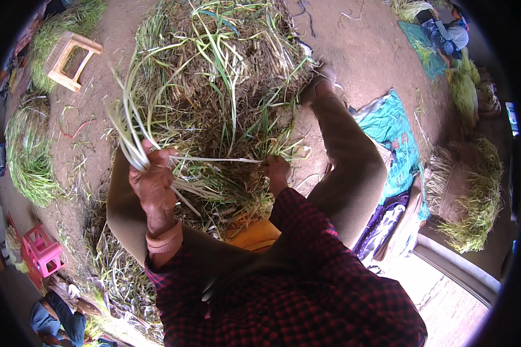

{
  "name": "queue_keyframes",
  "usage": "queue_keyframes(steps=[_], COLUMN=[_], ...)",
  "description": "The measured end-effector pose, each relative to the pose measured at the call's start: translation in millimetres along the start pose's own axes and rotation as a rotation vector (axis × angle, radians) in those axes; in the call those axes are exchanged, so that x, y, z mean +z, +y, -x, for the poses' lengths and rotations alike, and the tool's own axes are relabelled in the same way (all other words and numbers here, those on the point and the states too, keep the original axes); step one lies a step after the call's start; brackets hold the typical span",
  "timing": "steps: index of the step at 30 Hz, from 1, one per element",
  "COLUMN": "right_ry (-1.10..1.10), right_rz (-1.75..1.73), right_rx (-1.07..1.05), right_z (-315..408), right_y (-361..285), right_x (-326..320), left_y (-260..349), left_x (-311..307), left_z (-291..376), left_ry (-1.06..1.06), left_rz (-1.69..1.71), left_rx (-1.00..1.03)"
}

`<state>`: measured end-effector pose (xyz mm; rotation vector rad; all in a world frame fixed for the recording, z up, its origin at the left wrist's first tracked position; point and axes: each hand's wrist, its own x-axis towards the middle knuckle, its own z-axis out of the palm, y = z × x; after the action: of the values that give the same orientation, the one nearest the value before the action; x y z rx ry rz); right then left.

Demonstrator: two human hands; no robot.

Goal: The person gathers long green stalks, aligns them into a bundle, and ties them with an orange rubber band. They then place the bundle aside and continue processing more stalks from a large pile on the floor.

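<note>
My left hand is closed around a bundle of long pale stalks, whose far parts blur as they fan upward. One white stalk stretches from beside that hand across to my right hand, which pinches its end between the fingers. Below my left hand, the pale lower ends of the bundle point right. In front of me, between my spread legs, lies a large heap of green and dry brown plants with roots and loose leaves.
A wooden stool lies tipped at upper left; a pink plastic stool is at lower left. Green plant bundles line the left. A teal sack lies beside my right leg. Other people sit at upper right and lower left.
</note>
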<state>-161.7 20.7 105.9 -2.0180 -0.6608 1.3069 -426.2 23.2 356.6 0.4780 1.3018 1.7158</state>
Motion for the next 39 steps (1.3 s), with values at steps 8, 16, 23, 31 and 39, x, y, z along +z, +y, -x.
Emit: queue_keyframes(steps=[8,16,23,31,39], right_ry=[-0.08,-0.811,-1.236,-1.154,-0.929], right_rz=[0.764,0.476,0.261,0.206,0.26], right_rx=[-0.379,-0.457,-0.355,-0.339,-0.358], right_z=[-24.9,92.3,135.4,147.8,111.1], right_y=[23.6,-142.0,-160.0,-161.9,-154.0], right_x=[-26.5,-26.6,-22.4,-11.8,13.2], left_y=[16.4,-10.2,-22.0,-27.6,-54.9], left_x=[-14.5,-6.7,1.1,6.7,2.7], left_z=[-14.7,-9.0,-7.0,-3.8,18.2], left_ry=[-0.033,0.015,0.06,-0.006,-0.035], left_rz=[0.038,-0.017,-0.006,-0.025,-0.283], left_rx=[0.025,-0.101,-0.185,-0.247,-0.394])
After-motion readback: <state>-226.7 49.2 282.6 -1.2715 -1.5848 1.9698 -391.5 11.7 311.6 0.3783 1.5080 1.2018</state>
